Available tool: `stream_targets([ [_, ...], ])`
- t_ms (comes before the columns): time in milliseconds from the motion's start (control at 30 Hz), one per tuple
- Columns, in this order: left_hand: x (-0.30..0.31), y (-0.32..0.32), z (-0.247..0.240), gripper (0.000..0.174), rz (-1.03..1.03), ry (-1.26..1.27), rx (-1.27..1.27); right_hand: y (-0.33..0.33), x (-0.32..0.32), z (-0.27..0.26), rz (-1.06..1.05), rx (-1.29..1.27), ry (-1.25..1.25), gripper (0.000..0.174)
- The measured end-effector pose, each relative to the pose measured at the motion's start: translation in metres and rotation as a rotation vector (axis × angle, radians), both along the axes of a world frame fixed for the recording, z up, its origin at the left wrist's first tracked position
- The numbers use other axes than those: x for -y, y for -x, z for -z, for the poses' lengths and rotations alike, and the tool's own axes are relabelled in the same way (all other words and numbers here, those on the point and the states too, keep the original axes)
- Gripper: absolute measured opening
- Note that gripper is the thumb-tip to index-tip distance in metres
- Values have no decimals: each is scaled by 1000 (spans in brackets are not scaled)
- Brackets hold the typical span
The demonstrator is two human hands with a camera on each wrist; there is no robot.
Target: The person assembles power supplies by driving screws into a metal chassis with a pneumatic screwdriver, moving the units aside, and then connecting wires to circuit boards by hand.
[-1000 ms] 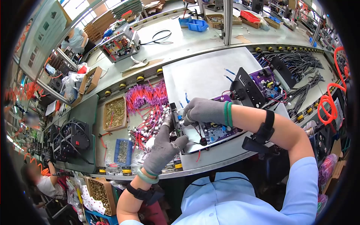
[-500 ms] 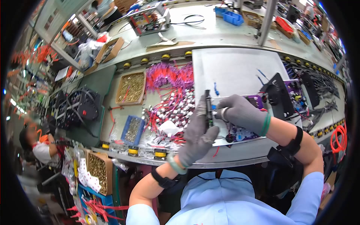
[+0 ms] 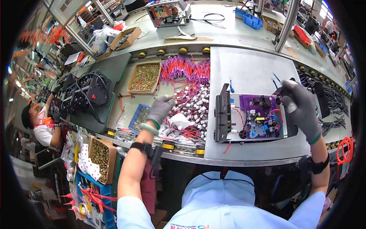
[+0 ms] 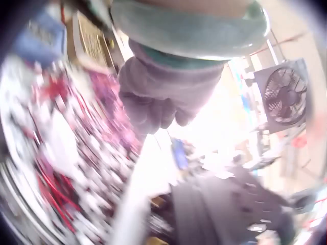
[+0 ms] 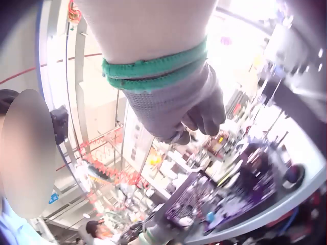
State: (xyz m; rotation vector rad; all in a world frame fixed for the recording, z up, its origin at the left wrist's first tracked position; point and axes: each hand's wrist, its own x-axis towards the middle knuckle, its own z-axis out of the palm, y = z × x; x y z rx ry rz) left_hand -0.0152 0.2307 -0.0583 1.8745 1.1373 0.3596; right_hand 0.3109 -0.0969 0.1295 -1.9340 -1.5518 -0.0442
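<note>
My left hand (image 3: 161, 109), in a grey glove, is over the heap of white-tipped connector leads (image 3: 192, 110), close to the blue tray (image 3: 140, 116). Its fingers bend loosely with nothing between them in the left wrist view. My gloved right hand (image 3: 301, 108) overlaps the right end of the metal chassis (image 3: 236, 100); in the right wrist view its fingers (image 5: 207, 120) curl loosely above the parts, holding nothing visible. A purple circuit board (image 3: 261, 118) lies in the chassis. At its left end stands a black panel (image 3: 222, 114); another black panel is partly hidden behind my right hand.
A tray of brass-coloured parts (image 3: 145, 77) and a bundle of pink-purple leads (image 3: 185, 70) sit further back. Grey cables (image 3: 335, 99) lie at the right. A black fan-like unit (image 3: 91, 93) stands on the green mat (image 3: 118, 70). Another person works at the far left.
Both hands have left the chassis's left-end panel. My left hand has moved left over the leads; my right hand has moved right towards the other end. The head view has swung too.
</note>
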Motion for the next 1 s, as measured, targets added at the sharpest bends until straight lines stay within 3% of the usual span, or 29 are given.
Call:
stream_targets([
  [67,-35,21,46,27,30,-102,-287,-28,20,19,-10,38,-20,35],
  [133,-19,15,49,24,136,-333,-349,-36,26,36,2,239,-66,30],
  [167,-10,9,47,24,224,-547,-388,-34,26,42,63,143,-63,28],
  [267,-11,-6,59,19,258,-728,-556,-28,24,46,141,34,-65,26],
  [300,-17,-3,69,16,275,-790,-503,-26,23,46,157,24,-80,26],
  [333,-25,2,75,16,276,-788,-500,-24,23,45,158,27,-76,26],
  [400,-41,8,80,14,97,-387,-140,-22,22,46,177,24,-77,28],
  [433,-26,8,41,15,43,-245,-60,-23,22,46,165,49,-80,28],
  [533,-46,21,24,16,-133,-67,321,-20,18,47,152,88,-82,28],
  [667,-15,-4,-72,14,-135,-42,593,-19,18,46,176,100,-78,27],
  [800,15,-38,-136,12,80,-46,698,-17,18,44,185,129,-141,20],
  [933,62,-78,-171,20,449,67,493,-19,20,44,204,123,-196,15],
  [1000,100,-107,-176,22,443,-43,559,-22,22,45,226,122,-192,13],
])
